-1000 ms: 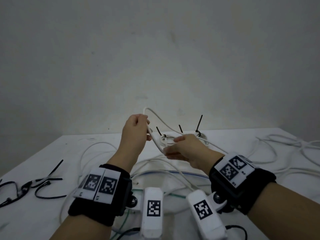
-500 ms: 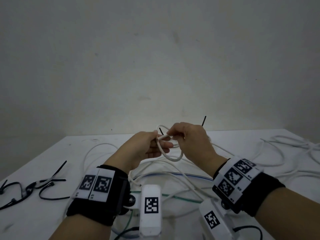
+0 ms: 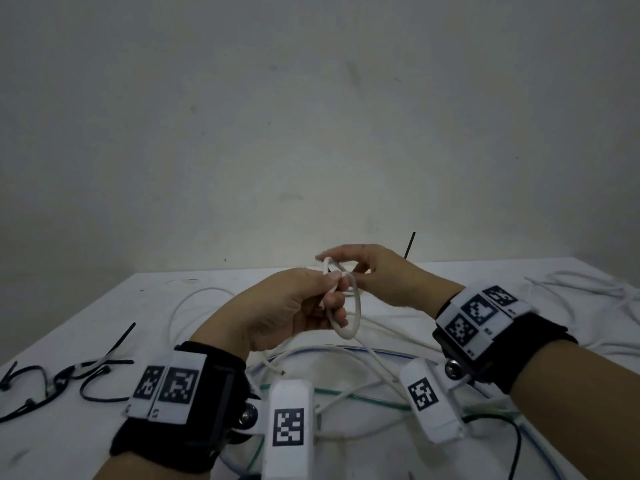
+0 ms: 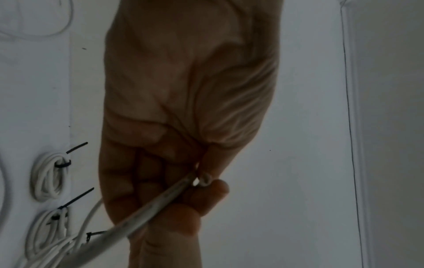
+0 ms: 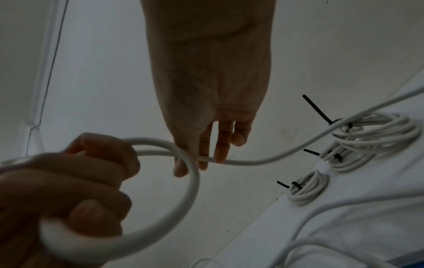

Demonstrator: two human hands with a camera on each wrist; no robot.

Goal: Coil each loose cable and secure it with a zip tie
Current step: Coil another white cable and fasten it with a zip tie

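A small loop of white cable (image 3: pixel 347 332) is gripped in the curled left hand (image 3: pixel 287 306) above the table (image 3: pixel 104 323), probably so the turn cannot spring open. The free length is pinched lightly by the right hand (image 3: pixel 381 275), seemingly to feed another turn. Tied coils (image 5: pixel 371 130) are parked along the far edge, and spare zip ties (image 3: pixel 62 377) are kept to the left.

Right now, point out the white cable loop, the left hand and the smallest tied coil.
white cable loop (image 3: pixel 357 306), head view, right side of loop.
left hand (image 3: pixel 287 310), head view, middle of hand.
smallest tied coil (image 5: pixel 302 196), right wrist view, its bundled strands.
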